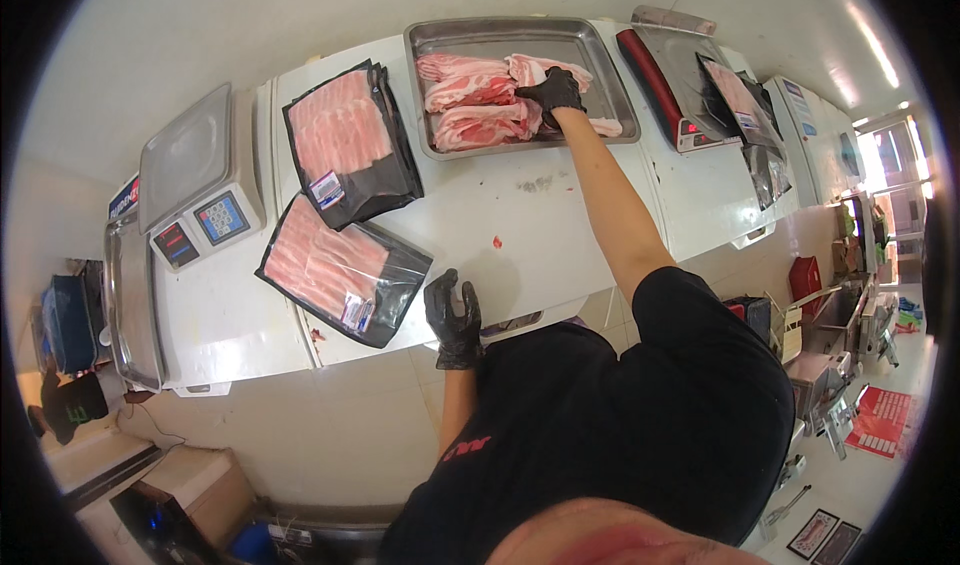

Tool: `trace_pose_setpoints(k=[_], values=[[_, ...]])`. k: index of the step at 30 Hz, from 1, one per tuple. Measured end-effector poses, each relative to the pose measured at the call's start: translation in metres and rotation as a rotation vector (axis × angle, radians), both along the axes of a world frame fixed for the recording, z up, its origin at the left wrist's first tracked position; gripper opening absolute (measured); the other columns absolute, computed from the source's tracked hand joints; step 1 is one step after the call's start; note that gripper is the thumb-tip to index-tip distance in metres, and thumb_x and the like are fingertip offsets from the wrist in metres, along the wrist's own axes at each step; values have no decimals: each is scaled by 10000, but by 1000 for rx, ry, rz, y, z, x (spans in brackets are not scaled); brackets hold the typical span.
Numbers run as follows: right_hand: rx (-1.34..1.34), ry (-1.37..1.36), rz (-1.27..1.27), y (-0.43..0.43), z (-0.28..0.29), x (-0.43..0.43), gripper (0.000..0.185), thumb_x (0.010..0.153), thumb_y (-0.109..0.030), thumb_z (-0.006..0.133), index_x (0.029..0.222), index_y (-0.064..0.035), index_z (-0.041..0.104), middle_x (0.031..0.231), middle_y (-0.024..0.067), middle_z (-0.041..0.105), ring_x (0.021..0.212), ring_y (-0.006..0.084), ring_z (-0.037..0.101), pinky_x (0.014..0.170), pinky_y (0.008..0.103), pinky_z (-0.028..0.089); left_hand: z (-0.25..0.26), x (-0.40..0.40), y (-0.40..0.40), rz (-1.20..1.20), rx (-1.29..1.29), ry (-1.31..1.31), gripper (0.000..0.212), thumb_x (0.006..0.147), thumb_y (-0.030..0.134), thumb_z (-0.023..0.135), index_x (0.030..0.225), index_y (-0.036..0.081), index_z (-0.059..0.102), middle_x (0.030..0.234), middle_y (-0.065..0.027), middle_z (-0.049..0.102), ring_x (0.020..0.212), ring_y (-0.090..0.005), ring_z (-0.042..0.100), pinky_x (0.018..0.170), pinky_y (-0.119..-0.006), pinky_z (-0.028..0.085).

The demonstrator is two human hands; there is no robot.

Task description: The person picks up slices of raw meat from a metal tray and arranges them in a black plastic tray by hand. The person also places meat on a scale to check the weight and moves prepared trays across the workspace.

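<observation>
My right hand (553,92), in a black glove, reaches into a metal tray (619,107) and rests on raw sliced pork belly (474,92). Its thumb spreads left over the slices; the fingertips are hidden, so whether it grips any is unclear. Slices lie in several folded piles, mostly in the tray's left half. Also black-gloved, my left hand (454,317) hovers by the table's front edge with thumb and fingers apart and nothing between them. Left of it lies a vacuum-type pack of sliced meat (337,265), partly under a stack of similar packs (345,134).
A digital scale (199,182) stands at the left beside another metal tray (131,310). Right of the meat tray is a red-and-steel vacuum sealer or scale (660,89), with more packs (739,104) on it. Small meat scraps (497,242) dot the white worktop (465,197).
</observation>
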State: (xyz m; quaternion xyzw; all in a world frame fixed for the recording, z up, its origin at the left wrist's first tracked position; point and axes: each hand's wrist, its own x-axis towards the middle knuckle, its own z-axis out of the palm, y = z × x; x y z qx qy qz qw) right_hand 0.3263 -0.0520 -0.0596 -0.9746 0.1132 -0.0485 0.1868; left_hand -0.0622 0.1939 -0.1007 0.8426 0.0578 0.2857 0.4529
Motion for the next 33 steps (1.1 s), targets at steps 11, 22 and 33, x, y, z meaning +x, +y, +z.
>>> trace_pose_setpoints(k=[11, 22, 33], values=[[181, -51, 98, -39, -11, 20, 876, 469, -446, 952, 1154, 2, 641, 1121, 164, 702, 1006, 302, 681, 857, 387, 531, 8, 4, -7, -109, -46, -22, 237, 784, 27, 747, 996, 29, 639, 991, -137, 682, 921, -323, 645, 813, -422, 525], [331, 15, 50, -6, 1, 27, 615, 563, -230, 878, 1106, -30, 671, 1056, 205, 713, 996, 345, 698, 838, 417, 555, 8, 3, -8, -118, -4, -79, 212, 787, 40, 754, 978, 42, 660, 939, -114, 677, 877, -306, 644, 774, -412, 512], [823, -123, 242, -18, -2, -26, 621, 774, -257, 820, 1278, 40, 612, 1162, 138, 698, 1062, 219, 656, 935, 321, 501, 8, 6, -9, -88, 90, -91, 178, 807, 21, 722, 975, 23, 663, 944, -143, 680, 883, -333, 645, 777, -427, 521]])
